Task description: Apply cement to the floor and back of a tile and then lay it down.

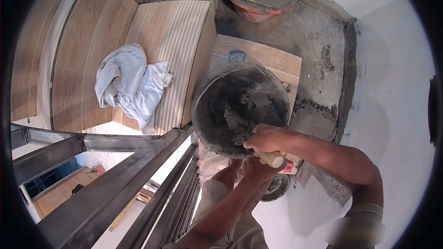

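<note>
A dark bucket (201, 131) with wet grey mortar (233, 120) inside stands in front of me, its wire handle resting against the far rim. My right hand (268, 139) is closed around a thick, pale, round-ended handle (275, 161) at the bucket's near right rim. Whatever head the tool has is hidden by the hand and bucket. Just below that handle, close to the rim, is my left hand (259, 168). Its fingers are curled and partly covered, so what they grip cannot be made out.
A white cloth (131, 83) lies on wood-look tiled steps (152, 23) at left. Metal railing bars (115, 180) cross the lower left. An orange-rimmed tub (258, 14) of mortar stands at the back. A smaller container (277, 189) sits beneath my hands, beside a white wall (392, 87).
</note>
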The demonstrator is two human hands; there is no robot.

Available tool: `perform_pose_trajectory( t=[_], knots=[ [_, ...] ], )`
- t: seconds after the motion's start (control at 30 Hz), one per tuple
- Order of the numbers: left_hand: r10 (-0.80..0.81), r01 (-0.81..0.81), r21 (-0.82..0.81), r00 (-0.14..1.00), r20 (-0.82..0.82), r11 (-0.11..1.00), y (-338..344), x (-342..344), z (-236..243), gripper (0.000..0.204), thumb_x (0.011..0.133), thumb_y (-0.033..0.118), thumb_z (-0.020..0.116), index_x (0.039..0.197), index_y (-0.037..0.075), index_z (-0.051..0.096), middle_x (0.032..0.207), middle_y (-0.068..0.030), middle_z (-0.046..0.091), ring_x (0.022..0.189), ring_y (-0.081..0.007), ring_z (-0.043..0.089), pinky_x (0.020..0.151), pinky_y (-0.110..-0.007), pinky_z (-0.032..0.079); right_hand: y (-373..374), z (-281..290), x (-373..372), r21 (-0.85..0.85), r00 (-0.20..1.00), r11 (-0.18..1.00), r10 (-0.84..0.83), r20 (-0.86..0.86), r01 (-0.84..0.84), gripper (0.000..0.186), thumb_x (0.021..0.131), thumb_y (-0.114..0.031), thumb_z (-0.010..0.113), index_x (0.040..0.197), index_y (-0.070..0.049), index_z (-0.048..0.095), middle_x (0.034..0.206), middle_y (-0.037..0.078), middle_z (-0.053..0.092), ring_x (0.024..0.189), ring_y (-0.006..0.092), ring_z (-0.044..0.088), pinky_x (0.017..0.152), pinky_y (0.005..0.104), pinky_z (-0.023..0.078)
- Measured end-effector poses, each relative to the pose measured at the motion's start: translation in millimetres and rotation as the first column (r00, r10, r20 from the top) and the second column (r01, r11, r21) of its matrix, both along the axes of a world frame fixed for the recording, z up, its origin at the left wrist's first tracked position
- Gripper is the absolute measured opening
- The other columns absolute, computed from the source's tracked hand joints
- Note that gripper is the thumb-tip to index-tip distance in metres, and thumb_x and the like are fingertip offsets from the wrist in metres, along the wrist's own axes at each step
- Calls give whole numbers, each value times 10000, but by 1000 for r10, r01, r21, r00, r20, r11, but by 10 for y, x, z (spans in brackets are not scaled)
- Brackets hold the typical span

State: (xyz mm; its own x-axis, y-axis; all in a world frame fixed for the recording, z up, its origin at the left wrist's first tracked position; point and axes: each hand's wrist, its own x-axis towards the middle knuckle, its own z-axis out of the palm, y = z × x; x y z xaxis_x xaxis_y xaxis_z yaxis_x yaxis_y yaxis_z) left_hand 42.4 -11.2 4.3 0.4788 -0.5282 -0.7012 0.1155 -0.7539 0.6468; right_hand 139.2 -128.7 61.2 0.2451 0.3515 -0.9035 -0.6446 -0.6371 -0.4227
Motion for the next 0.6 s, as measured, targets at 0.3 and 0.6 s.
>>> perform_pose_trajectory(
  t=[0.3, 0.6],
  knots=[
    [22, -7, -66, 971, 238, 998, 212, -114, -57, 893, 762, 695, 742, 1442, 171, 497, 1357, -53, 610, 1290, -231, 575, 1068, -458, 444, -16, 234, -206, 196, 783, 772, -531, -324, 604, 269, 987, -250, 663, 897, 0, 619, 729, 103, 628, 535, 251, 634, 485, 387, 533],
    [80, -65, -60, 954, 288, 996, 165, -108, -179, 1043, 744, 706, 756, 1542, 142, 392, 1504, -135, 496, 1394, -294, 490, 1141, -480, 394, -218, -582, -340, 195, 129, -103, -452, -882, 975, 427, 1043, -352, 569, 1180, 52, 570, 808, 80, 629, 589, 178, 592, 488, 307, 484]
  ],
)
